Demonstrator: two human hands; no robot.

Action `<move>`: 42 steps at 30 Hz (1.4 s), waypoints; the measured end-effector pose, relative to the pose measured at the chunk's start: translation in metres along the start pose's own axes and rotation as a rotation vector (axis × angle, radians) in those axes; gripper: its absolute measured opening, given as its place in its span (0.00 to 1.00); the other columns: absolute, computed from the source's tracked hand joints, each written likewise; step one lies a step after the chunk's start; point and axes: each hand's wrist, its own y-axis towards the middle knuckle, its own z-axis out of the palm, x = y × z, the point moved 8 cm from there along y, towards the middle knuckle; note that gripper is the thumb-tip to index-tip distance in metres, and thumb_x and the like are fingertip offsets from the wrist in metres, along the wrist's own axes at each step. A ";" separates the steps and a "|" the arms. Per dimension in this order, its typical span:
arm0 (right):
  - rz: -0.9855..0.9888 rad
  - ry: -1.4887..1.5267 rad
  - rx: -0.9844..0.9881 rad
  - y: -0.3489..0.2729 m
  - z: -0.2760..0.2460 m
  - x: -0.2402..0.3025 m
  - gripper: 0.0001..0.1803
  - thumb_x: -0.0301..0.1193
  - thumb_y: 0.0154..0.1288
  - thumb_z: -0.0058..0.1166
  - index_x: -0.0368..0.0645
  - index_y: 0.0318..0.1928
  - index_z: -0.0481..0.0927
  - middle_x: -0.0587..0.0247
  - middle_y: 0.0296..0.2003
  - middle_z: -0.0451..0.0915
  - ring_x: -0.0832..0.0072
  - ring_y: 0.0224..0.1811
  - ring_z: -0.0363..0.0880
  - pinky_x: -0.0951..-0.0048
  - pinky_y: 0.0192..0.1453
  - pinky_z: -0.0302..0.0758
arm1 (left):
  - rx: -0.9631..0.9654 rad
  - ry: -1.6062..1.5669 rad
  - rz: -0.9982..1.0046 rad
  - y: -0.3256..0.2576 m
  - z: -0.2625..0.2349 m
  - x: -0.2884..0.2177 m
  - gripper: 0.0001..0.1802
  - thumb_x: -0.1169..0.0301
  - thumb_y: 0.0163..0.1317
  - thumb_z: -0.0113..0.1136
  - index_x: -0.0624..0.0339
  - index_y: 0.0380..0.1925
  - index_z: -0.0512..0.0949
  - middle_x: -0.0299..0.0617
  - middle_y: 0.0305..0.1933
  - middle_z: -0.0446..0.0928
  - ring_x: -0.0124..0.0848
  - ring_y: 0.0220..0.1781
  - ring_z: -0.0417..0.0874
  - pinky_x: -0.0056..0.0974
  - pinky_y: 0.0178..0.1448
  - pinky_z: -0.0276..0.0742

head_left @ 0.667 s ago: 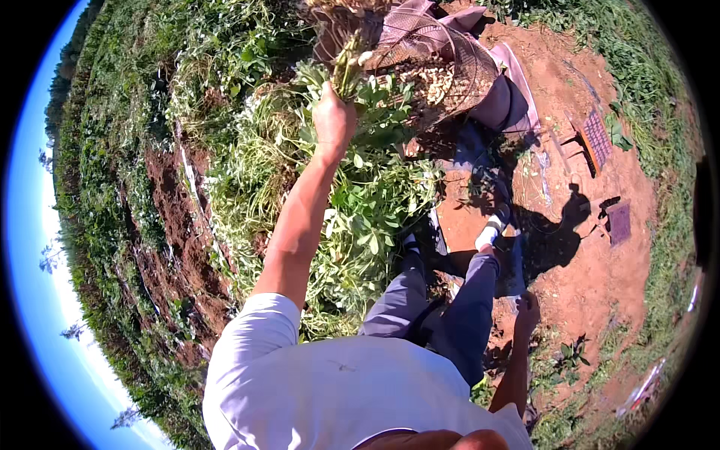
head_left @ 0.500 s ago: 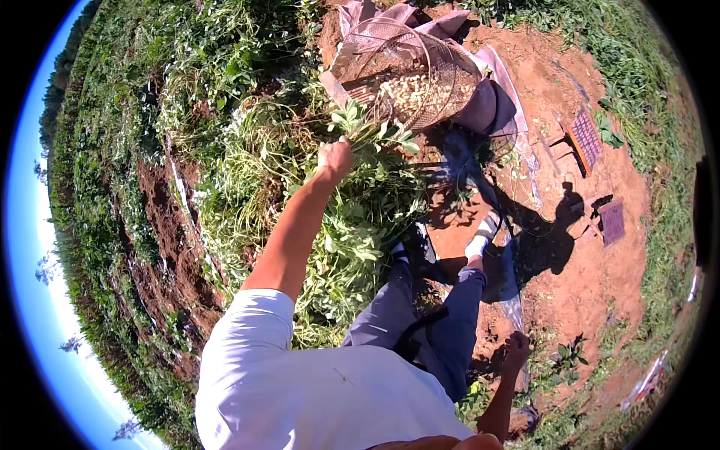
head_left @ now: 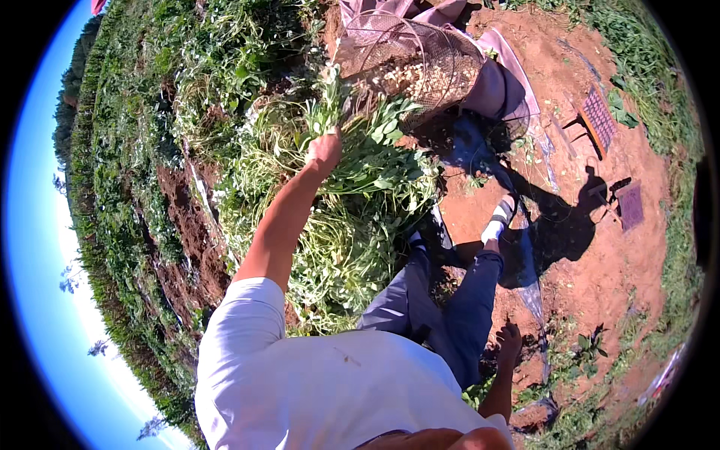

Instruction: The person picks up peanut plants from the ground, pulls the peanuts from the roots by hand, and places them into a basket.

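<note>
Red field soil; wire basket holds pale pods; left hand fingers clasp leafy plant; right hand fingers loose, spread.

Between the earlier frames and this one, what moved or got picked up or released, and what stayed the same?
The left hand, gripping a bunch of leafy plants, has drawn back from the wire basket toward the heap of pulled plants. Nothing was released. The right hand stays low by the legs; the basket has not moved.
</note>
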 end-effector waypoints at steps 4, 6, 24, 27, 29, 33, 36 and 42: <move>-0.013 -0.079 -0.007 0.008 -0.004 0.015 0.15 0.22 0.65 0.53 0.37 0.52 0.79 0.58 0.40 0.83 0.71 0.35 0.85 0.73 0.36 0.81 | -0.049 -0.096 -0.090 0.011 0.042 0.012 0.10 0.66 0.70 0.45 0.55 0.45 0.74 0.48 0.37 0.84 0.44 0.42 0.87 0.47 0.47 0.78; -0.050 0.084 0.018 0.016 -0.001 0.028 0.16 0.22 0.64 0.52 0.37 0.53 0.78 0.58 0.39 0.81 0.71 0.34 0.84 0.75 0.35 0.79 | -0.287 -0.099 -0.093 0.009 -0.005 0.029 0.08 0.69 0.67 0.47 0.55 0.43 0.72 0.49 0.34 0.82 0.46 0.39 0.86 0.48 0.44 0.78; -0.460 -0.108 0.160 0.032 0.143 0.201 0.13 0.23 0.62 0.54 0.33 0.47 0.80 0.62 0.37 0.82 0.77 0.35 0.80 0.77 0.41 0.77 | -0.399 -0.468 -0.184 -0.052 -0.015 0.087 0.13 0.67 0.70 0.44 0.56 0.48 0.76 0.54 0.29 0.82 0.53 0.31 0.84 0.54 0.36 0.79; -0.659 0.148 0.476 -0.006 0.255 0.294 0.10 0.25 0.69 0.55 0.36 0.49 0.79 0.63 0.39 0.81 0.78 0.38 0.81 0.79 0.44 0.77 | -0.520 -0.514 -0.209 -0.116 -0.048 0.113 0.14 0.70 0.66 0.47 0.53 0.50 0.74 0.54 0.30 0.82 0.54 0.32 0.84 0.55 0.35 0.78; -0.752 0.150 0.618 -0.045 0.331 0.351 0.12 0.26 0.70 0.55 0.35 0.51 0.79 0.62 0.42 0.81 0.76 0.39 0.82 0.76 0.45 0.78 | -0.618 -0.587 -0.218 -0.161 -0.059 0.127 0.16 0.67 0.60 0.62 0.55 0.47 0.74 0.53 0.32 0.82 0.54 0.33 0.84 0.53 0.35 0.78; -0.813 0.167 0.908 -0.131 0.470 0.421 0.15 0.29 0.71 0.54 0.33 0.53 0.77 0.60 0.43 0.82 0.76 0.41 0.82 0.76 0.47 0.78 | -0.729 -0.668 -0.249 -0.235 -0.068 0.148 0.22 0.64 0.54 0.72 0.59 0.40 0.70 0.49 0.25 0.78 0.49 0.26 0.82 0.50 0.31 0.77; -0.809 0.092 0.916 -0.169 0.540 0.432 0.21 0.30 0.69 0.56 0.42 0.62 0.73 0.62 0.51 0.79 0.79 0.45 0.80 0.77 0.50 0.76 | -0.658 -0.802 -0.298 -0.269 -0.069 0.164 0.22 0.61 0.55 0.74 0.59 0.40 0.72 0.47 0.22 0.76 0.43 0.24 0.80 0.47 0.30 0.75; -0.144 0.463 1.243 -0.196 0.638 0.412 0.19 0.42 0.78 0.41 0.47 0.58 0.75 0.65 0.54 0.79 0.67 0.54 0.80 0.58 0.59 0.80 | -0.535 -0.987 -0.310 -0.298 -0.084 0.166 0.21 0.59 0.59 0.71 0.59 0.45 0.76 0.43 0.23 0.80 0.32 0.21 0.77 0.42 0.31 0.76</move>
